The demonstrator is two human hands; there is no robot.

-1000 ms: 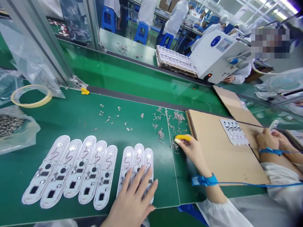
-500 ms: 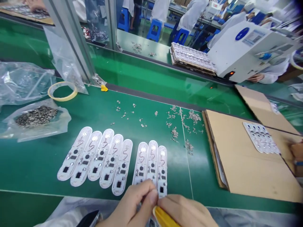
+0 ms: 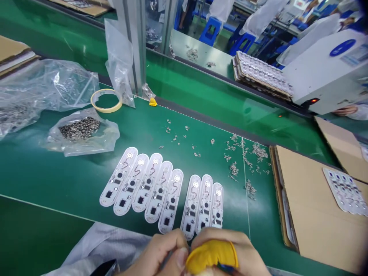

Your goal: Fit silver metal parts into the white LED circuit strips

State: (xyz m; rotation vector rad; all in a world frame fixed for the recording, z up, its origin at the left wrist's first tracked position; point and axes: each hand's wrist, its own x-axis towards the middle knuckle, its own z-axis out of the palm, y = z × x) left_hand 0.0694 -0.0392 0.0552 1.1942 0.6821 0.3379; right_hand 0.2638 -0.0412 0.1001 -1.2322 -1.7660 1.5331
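My left hand (image 3: 165, 255) is closed in a pinch at the bottom edge, and whatever it holds is hidden. Pressed up beside it, my right hand (image 3: 244, 253) is curled, with a yellow finger cot (image 3: 212, 255) over one finger. Part of a thin dark tool (image 3: 227, 268) shows beneath that finger; its kind cannot be made out. Just beyond my hands lie several long white plastic housings with circuit boards, in a group of three (image 3: 193, 209) and a larger group (image 3: 153, 184) to the left. Each has a round disc and thin wires.
Small metal parts (image 3: 234, 168) lie scattered on the green table (image 3: 57, 176). At left are a bag of metal parts (image 3: 80, 128), a tape roll (image 3: 106, 100) and clear bags (image 3: 66, 82). Cardboard (image 3: 310, 207) bearing a white panel (image 3: 345, 189) stands right. Co-workers sit beyond the glass.
The view has shifted left, so things on the table sit further right in the picture. My right hand has turned, showing more of the yellow finger cot and the dark tool.
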